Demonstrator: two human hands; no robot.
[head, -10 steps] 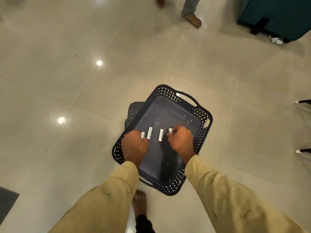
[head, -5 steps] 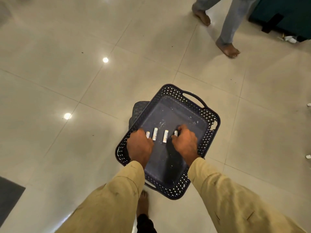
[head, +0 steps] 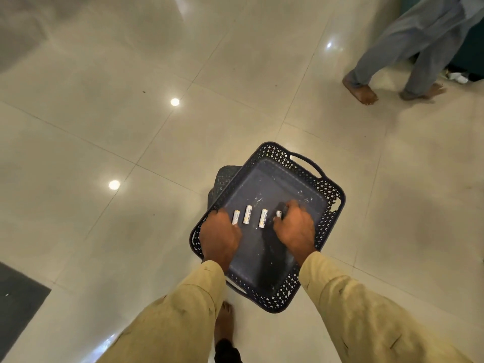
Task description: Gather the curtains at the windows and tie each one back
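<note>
No curtain or window is in view. A dark perforated plastic basket (head: 311, 176) stands in front of me with several white batteries (head: 247, 214) lined up on its floor. My left hand (head: 220, 237) rests inside at the left wall, fingers curled, with a fingertip touching the leftmost battery (head: 236, 216). My right hand (head: 294, 229) is curled over the right end of the row, thumb and fingers around the rightmost battery (head: 279, 213), which is partly hidden. Tan sleeves cover both forearms.
The basket sits on a dark, partly hidden object (head: 222, 179) on a glossy tiled floor (head: 131, 127). Another person's legs (head: 392, 74) cross the upper right, before a teal object (head: 471, 48). A dark mat (head: 18, 297) lies lower left. My bare foot (head: 224, 320) is below the basket.
The other person has walked from the top edge toward the right. My hands stay on the outer batteries, and the view has tilted slightly.
</note>
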